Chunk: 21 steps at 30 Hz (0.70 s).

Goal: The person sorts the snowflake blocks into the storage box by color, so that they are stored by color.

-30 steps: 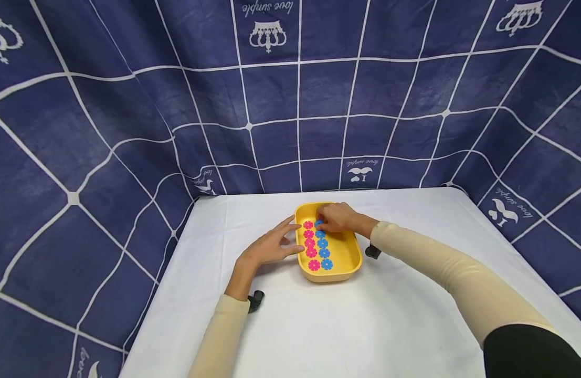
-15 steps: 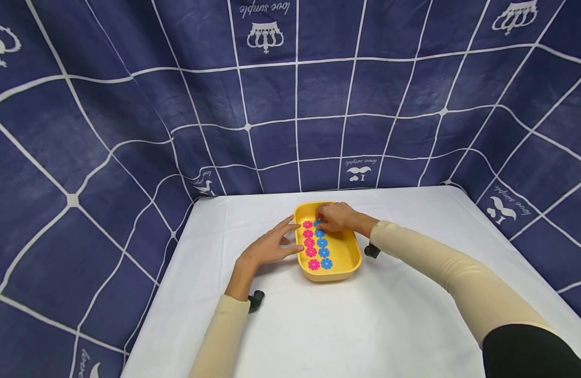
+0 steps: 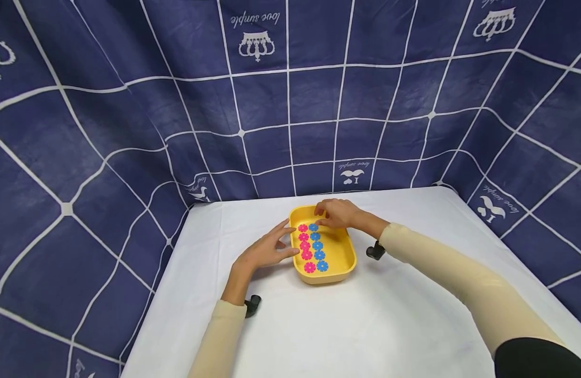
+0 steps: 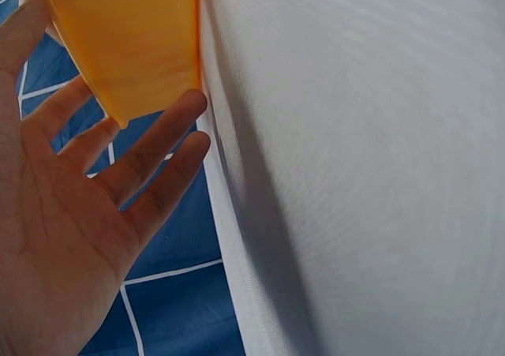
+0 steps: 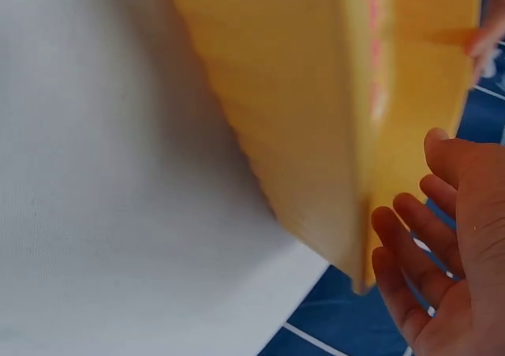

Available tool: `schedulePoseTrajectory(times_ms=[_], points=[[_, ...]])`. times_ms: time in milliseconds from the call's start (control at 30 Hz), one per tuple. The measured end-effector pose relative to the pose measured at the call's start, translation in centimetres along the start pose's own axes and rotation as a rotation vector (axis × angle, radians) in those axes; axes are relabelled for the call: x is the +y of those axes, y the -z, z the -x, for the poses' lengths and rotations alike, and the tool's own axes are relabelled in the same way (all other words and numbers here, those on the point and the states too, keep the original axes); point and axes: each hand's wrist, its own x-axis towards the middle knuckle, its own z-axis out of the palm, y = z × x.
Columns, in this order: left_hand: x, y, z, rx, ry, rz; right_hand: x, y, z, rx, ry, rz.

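A yellow tray (image 3: pixel 339 257) with rounded corners stands on the white-covered table. Inside lie a row of pink flower-shaped pieces (image 3: pixel 306 255) on the left and a row of blue flower-shaped pieces (image 3: pixel 317 245) beside it. My left hand (image 3: pixel 265 248) is at the tray's left wall, fingers spread, thumb and fingertips along the rim; in the left wrist view this hand (image 4: pixel 95 182) has its fingers extended beside the wall. Over the far right of the tray is my right hand (image 3: pixel 339 214), close to the farthest blue piece. In the right wrist view that hand's (image 5: pixel 465 245) thumb and fingers are apart, with nothing between them.
White cloth (image 3: pixel 366 325) covers the table around the tray. A dark blue curtain (image 3: pixel 318 100) with white grid lines surrounds the back and sides. Black wrist cameras are strapped on the left wrist (image 3: pixel 252 304) and the right wrist (image 3: pixel 376 251).
My right hand's fingers have loosened and drawn back from the farthest blue flower-shaped piece, which now shows whole. My left hand stays at the tray's left side. The head view has shifted slightly.
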Motion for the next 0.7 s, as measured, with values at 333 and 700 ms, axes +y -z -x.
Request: schedulePoseTrajectory(times_ms=[333,700], points=[[-1.2,0.2,0.2,0.007,0.011,0.002,-0.3,1.9,1.3,0.124,-0.022,-0.153],[-1.8,-0.6,1.0,0.002,0.017,0.004,0.2,-0.4,3.5,0.196,-0.061,-0.228]])
